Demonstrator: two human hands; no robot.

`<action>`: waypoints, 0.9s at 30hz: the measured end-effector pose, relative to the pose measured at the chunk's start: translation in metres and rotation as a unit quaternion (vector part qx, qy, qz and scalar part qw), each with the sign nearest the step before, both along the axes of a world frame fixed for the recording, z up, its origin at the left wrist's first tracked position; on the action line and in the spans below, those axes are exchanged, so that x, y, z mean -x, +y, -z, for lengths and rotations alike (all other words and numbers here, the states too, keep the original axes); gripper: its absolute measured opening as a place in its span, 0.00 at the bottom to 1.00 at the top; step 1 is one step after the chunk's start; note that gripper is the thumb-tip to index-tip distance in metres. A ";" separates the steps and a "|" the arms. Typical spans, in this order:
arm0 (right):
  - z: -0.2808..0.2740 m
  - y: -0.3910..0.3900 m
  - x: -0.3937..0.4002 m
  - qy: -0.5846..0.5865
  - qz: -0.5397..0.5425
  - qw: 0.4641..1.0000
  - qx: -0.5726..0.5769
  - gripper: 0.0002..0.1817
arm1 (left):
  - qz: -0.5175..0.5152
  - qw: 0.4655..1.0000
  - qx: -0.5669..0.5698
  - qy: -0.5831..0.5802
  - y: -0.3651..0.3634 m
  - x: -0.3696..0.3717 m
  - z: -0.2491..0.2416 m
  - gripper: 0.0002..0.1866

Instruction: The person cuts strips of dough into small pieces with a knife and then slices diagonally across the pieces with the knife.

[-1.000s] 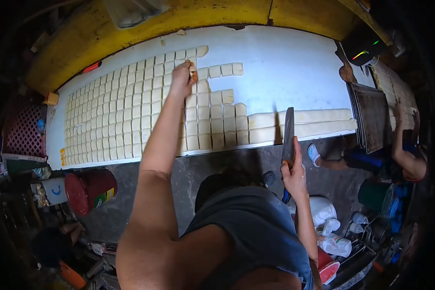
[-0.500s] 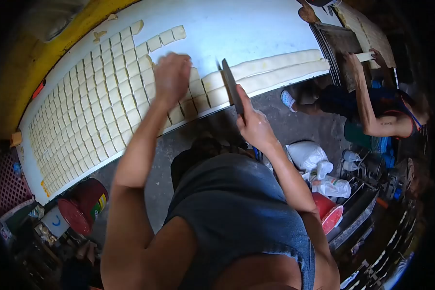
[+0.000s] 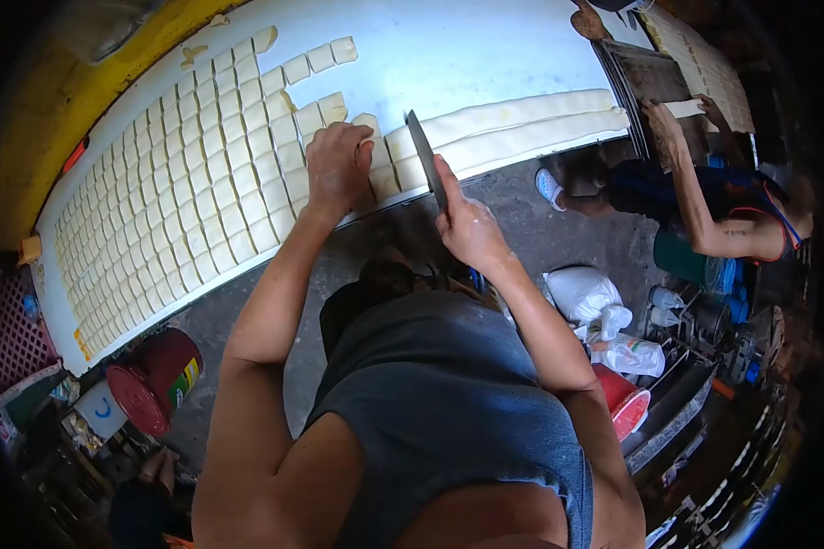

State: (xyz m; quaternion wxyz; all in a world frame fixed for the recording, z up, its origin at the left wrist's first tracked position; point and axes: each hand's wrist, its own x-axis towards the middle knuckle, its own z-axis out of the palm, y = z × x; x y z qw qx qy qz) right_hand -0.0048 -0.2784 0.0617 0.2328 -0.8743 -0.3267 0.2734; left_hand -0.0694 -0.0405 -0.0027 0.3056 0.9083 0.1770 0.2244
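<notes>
My right hand [image 3: 471,233] grips a long, flat-bladed knife [image 3: 425,156], its blade pointing away from me across two dough strips [image 3: 531,123] that lie side by side along the table's near edge. Left of the blade, the strips are divided into small blocks. My left hand [image 3: 339,169] is bent over these dough pieces [image 3: 382,178], fingers curled down around some of them; its palm side is hidden. Beyond that hand spreads a large array of cut dough squares [image 3: 183,183] in tight rows, with a short separate row [image 3: 320,58] farther back.
The white table [image 3: 449,55] has dough scraps [image 3: 192,57] at its far edge. At right, a co-worker [image 3: 705,206] holds a pale strip near stacked dark trays [image 3: 645,82]. A maroon bucket [image 3: 160,375], white sacks [image 3: 581,291] and a red bucket [image 3: 623,398] stand on the floor.
My left hand has come down and a little right onto the cut pieces. Two more dough pieces now show beyond it. The knife has shifted slightly left and toward me.
</notes>
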 end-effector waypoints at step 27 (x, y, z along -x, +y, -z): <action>-0.049 -0.055 0.024 -0.013 -0.035 0.999 0.009 0.53 | 0.062 0.995 -0.080 -0.023 -0.047 -0.012 0.031 0.22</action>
